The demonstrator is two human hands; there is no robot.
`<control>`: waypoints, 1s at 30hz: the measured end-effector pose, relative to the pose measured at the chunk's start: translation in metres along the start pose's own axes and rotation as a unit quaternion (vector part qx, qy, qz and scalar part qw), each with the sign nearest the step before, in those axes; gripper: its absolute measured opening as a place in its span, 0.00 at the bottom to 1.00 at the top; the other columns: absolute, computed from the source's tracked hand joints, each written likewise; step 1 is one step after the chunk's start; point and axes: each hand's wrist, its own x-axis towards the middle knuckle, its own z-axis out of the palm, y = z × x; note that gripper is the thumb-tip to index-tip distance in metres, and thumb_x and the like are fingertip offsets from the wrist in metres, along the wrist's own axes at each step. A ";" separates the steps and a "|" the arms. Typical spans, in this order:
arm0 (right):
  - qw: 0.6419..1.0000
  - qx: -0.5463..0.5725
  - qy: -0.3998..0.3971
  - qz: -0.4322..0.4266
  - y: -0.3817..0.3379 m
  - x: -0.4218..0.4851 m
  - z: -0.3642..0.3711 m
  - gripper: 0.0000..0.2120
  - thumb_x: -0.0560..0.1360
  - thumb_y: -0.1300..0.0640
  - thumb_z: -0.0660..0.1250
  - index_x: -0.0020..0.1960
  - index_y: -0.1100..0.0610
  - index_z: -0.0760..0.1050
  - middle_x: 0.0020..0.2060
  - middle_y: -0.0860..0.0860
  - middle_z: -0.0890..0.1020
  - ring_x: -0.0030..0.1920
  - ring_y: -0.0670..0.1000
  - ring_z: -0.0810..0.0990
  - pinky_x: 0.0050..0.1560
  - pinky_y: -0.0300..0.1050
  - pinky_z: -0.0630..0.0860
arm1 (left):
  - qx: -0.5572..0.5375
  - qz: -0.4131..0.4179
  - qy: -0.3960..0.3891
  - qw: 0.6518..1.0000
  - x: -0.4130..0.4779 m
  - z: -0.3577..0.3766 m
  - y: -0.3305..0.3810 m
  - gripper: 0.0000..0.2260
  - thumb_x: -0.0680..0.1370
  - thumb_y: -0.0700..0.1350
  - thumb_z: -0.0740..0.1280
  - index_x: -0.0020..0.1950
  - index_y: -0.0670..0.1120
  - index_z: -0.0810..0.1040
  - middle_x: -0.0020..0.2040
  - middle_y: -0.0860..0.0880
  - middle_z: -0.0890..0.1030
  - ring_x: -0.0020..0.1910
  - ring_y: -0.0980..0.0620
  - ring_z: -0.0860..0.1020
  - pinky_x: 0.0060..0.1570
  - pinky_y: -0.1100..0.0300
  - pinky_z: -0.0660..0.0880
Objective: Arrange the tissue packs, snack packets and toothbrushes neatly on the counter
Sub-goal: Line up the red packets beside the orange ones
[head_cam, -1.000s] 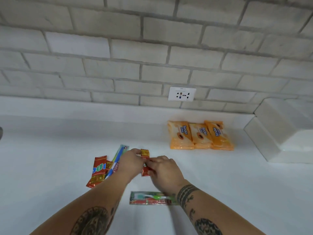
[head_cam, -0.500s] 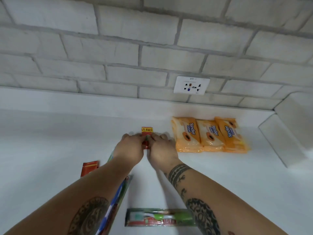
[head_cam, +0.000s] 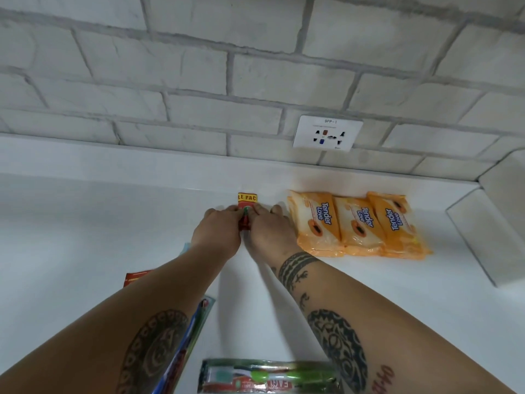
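A person's left hand (head_cam: pixel 217 234) and right hand (head_cam: pixel 270 233) meet at the back of a white counter (head_cam: pixel 85 223), fingers curled in from either side to pinch a narrow red packet (head_cam: pixel 247 201). Its yellow top band, lettered "LE PAC", pokes out beyond the fingertips, close to the brick wall (head_cam: pixel 199 81); the lower part is hidden by the hands. Just to its right, three orange "Tender Love" tissue packs (head_cam: pixel 358 223) lie side by side, overlapping, below a wall socket (head_cam: pixel 328 133). Nearer the camera lie a packaged green toothbrush (head_cam: pixel 270 376), a blue toothbrush (head_cam: pixel 184 345) partly under the left forearm, and a red snack packet (head_cam: pixel 136 277).
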 end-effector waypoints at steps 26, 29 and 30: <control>0.974 0.150 -0.122 -0.118 -0.072 -0.132 0.008 0.32 0.81 0.36 0.59 0.81 0.44 0.57 0.83 0.48 0.52 0.82 0.58 0.43 0.75 0.75 0.42 | 0.012 -0.137 -0.045 0.989 -0.162 -0.051 -0.101 0.21 0.79 0.56 0.65 0.73 0.58 0.73 0.75 0.55 0.71 0.70 0.46 0.68 0.66 0.46 0.69; 0.975 0.090 -0.143 -0.148 -0.088 -0.148 0.020 0.28 0.81 0.35 0.57 0.79 0.40 0.60 0.82 0.48 0.53 0.82 0.61 0.41 0.71 0.80 0.36 | -0.013 -0.129 -0.046 0.991 -0.180 -0.042 -0.110 0.22 0.81 0.54 0.66 0.74 0.55 0.73 0.77 0.52 0.69 0.71 0.45 0.68 0.70 0.50 0.67; 0.976 0.083 -0.139 -0.146 -0.090 -0.152 0.021 0.27 0.81 0.37 0.57 0.78 0.40 0.63 0.82 0.48 0.54 0.81 0.61 0.42 0.71 0.81 0.37 | -0.025 -0.122 -0.042 0.991 -0.184 -0.040 -0.110 0.21 0.80 0.53 0.67 0.74 0.53 0.74 0.75 0.51 0.70 0.70 0.45 0.71 0.71 0.52 0.68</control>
